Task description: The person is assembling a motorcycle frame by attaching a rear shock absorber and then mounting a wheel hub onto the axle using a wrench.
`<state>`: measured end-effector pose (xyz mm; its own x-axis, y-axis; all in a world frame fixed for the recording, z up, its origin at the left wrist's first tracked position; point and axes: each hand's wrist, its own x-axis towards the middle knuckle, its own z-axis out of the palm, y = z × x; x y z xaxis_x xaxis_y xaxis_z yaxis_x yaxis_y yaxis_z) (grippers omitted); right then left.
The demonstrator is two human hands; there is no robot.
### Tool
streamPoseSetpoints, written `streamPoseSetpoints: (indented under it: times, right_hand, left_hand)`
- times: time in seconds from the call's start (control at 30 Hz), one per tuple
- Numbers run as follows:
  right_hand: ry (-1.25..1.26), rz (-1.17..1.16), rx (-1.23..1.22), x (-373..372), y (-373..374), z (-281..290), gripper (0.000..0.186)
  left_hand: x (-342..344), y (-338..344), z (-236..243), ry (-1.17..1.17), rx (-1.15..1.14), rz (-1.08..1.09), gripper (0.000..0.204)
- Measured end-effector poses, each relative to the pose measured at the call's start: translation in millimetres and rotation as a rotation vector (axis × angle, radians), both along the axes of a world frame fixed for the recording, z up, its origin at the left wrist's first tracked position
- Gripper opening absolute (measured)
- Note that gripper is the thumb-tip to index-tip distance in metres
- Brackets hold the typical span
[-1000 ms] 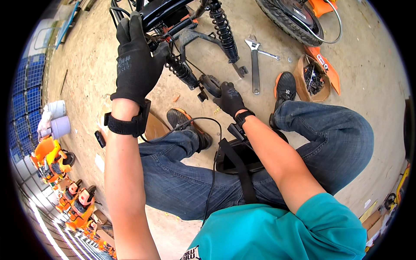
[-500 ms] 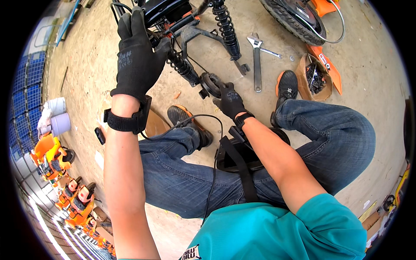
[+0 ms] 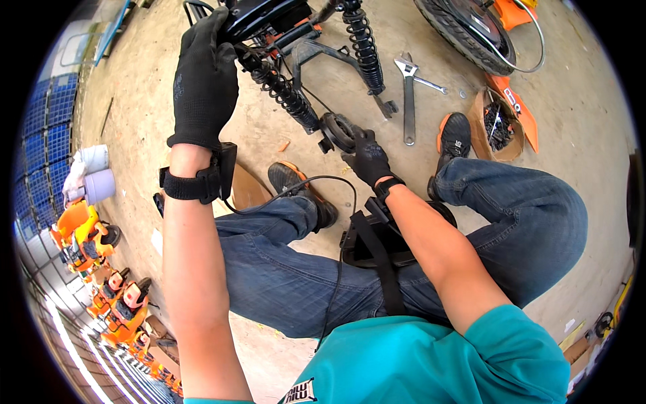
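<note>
My left hand (image 3: 205, 84), in a black glove, grips the edge of the black rear body (image 3: 266, 20) of a small vehicle at the top; its fingertips are partly hidden. Below that body hang two black coil-spring shock absorbers (image 3: 286, 94). At the lower end of the left one is a round black ring-shaped part (image 3: 336, 132), with a thin cable running to it. My gloved right hand (image 3: 369, 158) is closed on the right side of this part, fingers pinching its rim.
An adjustable wrench (image 3: 409, 101) and a smaller wrench (image 3: 431, 85) lie on the concrete floor. To their right are a cardboard box of dark hardware (image 3: 498, 124), an orange panel (image 3: 518, 111) and a loose wheel (image 3: 464, 34). A black cable (image 3: 316, 178) crosses my legs. Orange vehicles (image 3: 124, 303) stand left.
The view has shifted slightly, so most things sit a little further right. My left fingers, stretched out before, now curl over the body's edge. My right hand stays on the round part.
</note>
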<state>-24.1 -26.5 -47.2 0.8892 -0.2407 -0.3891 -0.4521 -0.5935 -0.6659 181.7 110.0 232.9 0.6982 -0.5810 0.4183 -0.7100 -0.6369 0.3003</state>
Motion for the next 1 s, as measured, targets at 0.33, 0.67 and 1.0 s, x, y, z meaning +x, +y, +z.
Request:
streamPoseSetpoints:
  times: [0.33,0.67,1.0]
  right_hand:
    - [-0.036,0.031,0.022,-1.9,-4.3,-4.6,0.065]
    - [-0.070,0.023,0.035,-3.6,-2.8,-16.2,0.065]
    - [-0.043,0.017,0.055,-5.5,-3.1,-16.3,0.066]
  left_hand:
    - [-4.1,8.2,1.2,0.365,-0.344,0.149,0.049]
    - [3.2,13.1,12.4,0.338,-0.382,0.212,0.026]
    - [0.5,5.7,16.2,0.415,-0.510,0.236,0.024]
